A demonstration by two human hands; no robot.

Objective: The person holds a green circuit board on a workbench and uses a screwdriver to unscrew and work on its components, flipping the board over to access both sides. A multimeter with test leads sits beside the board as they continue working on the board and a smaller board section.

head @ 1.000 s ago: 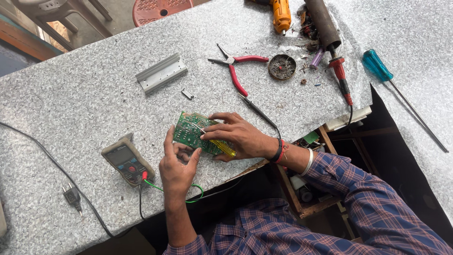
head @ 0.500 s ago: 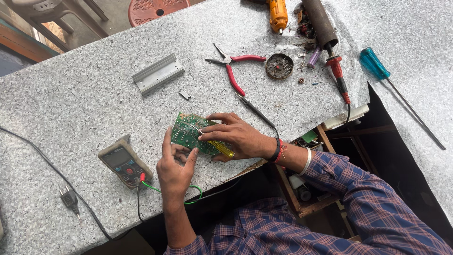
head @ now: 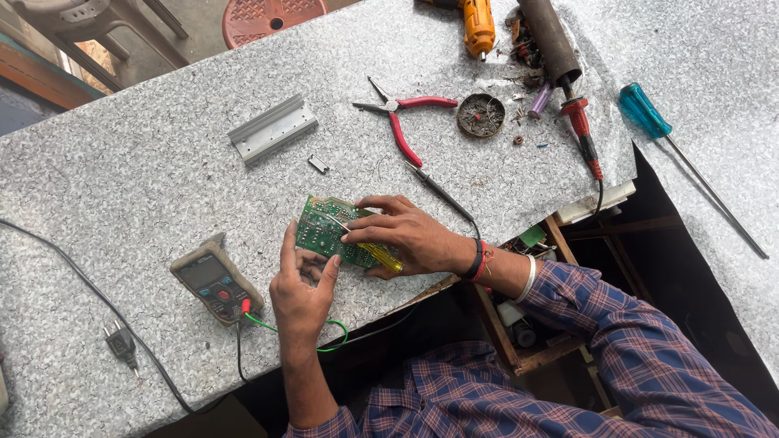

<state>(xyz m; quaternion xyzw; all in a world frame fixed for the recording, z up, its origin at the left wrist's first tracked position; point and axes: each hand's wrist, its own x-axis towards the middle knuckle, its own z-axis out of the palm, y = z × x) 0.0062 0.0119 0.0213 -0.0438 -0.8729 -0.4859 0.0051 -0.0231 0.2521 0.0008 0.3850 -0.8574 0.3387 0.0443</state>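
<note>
**Two hands on a green circuit board at the bench edge**

At the near edge of the speckled grey worktop [head: 122, 162], a person in a plaid shirt works on a green circuit board [head: 323, 227], which lies tilted between both hands, just off the surface. The left hand [head: 302, 290] props the board from below: its fingers are spread, thumb and forefinger rising along the board's lower edge. The right hand [head: 406, 235] lies across the board's right side, curled around a yellow-handled screwdriver [head: 380, 255], whose thin shaft reaches over the green face.

Just left of the left hand lies a multimeter [head: 215, 281], with a green lead [head: 333, 337] looping from it under the wrist. A black probe [head: 438, 191] rests on the top just beyond the right hand. A mains plug [head: 122, 345] on its black cord lies further left.

Well apart, towards the far side, I see an aluminium heat sink [head: 272, 128], red-handled pliers [head: 402, 118], a small round tin [head: 480, 115] of dark residue, a red-handled soldering iron [head: 584, 134], an orange drill [head: 477, 24] and a blue-handled screwdriver [head: 649, 113] on the adjoining surface.
</note>
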